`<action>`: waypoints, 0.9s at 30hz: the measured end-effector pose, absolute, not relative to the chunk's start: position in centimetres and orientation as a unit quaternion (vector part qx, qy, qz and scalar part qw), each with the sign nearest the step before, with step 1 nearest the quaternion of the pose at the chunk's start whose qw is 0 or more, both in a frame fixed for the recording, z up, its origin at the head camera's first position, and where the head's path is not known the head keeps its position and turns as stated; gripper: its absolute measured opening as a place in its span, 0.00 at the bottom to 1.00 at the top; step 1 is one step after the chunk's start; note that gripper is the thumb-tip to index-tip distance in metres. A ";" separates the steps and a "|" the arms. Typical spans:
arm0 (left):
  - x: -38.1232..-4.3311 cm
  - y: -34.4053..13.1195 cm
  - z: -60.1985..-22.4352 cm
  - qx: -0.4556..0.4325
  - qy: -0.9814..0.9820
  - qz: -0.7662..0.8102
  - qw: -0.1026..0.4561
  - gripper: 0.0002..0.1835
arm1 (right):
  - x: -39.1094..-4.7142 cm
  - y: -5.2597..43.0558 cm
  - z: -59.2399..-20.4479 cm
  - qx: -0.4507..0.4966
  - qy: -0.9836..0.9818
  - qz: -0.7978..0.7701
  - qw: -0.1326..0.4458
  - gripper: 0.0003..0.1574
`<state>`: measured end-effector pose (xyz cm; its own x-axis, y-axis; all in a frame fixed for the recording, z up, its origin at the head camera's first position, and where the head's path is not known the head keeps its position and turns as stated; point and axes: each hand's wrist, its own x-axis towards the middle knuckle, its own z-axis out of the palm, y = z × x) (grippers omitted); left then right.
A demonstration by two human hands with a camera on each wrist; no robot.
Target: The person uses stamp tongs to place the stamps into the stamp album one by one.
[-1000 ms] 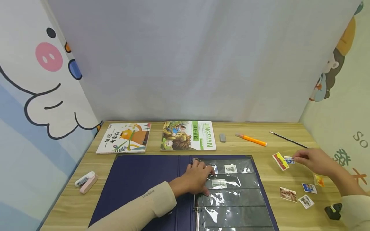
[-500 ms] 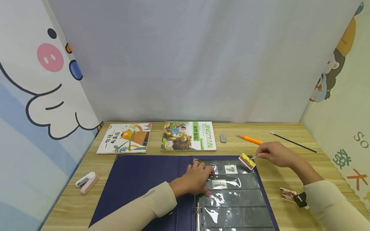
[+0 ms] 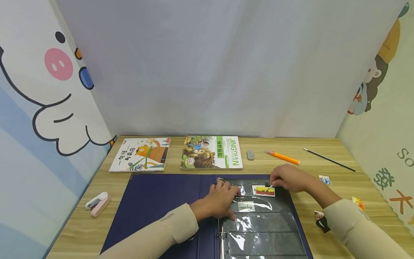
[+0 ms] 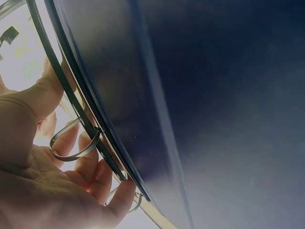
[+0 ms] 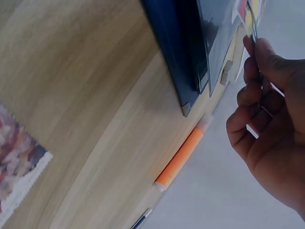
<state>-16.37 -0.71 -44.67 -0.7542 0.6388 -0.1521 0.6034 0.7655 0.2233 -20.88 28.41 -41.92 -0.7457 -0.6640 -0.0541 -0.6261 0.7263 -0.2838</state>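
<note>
My right hand (image 3: 288,178) pinches metal tweezers (image 5: 255,28), their tips on a yellow-and-red stamp (image 3: 262,193). That stamp lies over the top pocket row of a clear-pocketed page (image 3: 265,223), partly covering a pale stamp (image 3: 254,190) there. Another pale stamp (image 3: 246,206) sits in the second row. The page belongs to an open navy stamp album (image 3: 161,205). On the page's inner edge rests my left hand (image 3: 218,201), fingers spread and relaxed beside the binder rings (image 4: 76,155).
Right of the album lie a blue stamp (image 3: 325,180), an orange stamp (image 3: 358,203) and a brown stamp (image 5: 16,157). Behind it are two books (image 3: 211,152), a grey eraser (image 3: 250,155), an orange marker (image 3: 284,157) and a black pencil (image 3: 330,159). A pink-and-white stapler (image 3: 98,204) sits left.
My right hand has picked up the yellow-and-red stamp with the tweezers from the table at right and carried it left onto the page's top row. My left hand has stayed put.
</note>
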 end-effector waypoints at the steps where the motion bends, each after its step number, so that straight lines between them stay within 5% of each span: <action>1: -16.4 -0.7 -44.7 0.333 0.933 0.080 0.110 0.36 | -20.9 28.3 -41.9 -0.349 0.926 -0.123 0.074 0.08; 27: -16.4 -0.7 -44.8 0.337 0.933 0.080 0.102 0.35 | -20.7 27.9 -41.4 -0.340 0.922 -0.126 0.139 0.06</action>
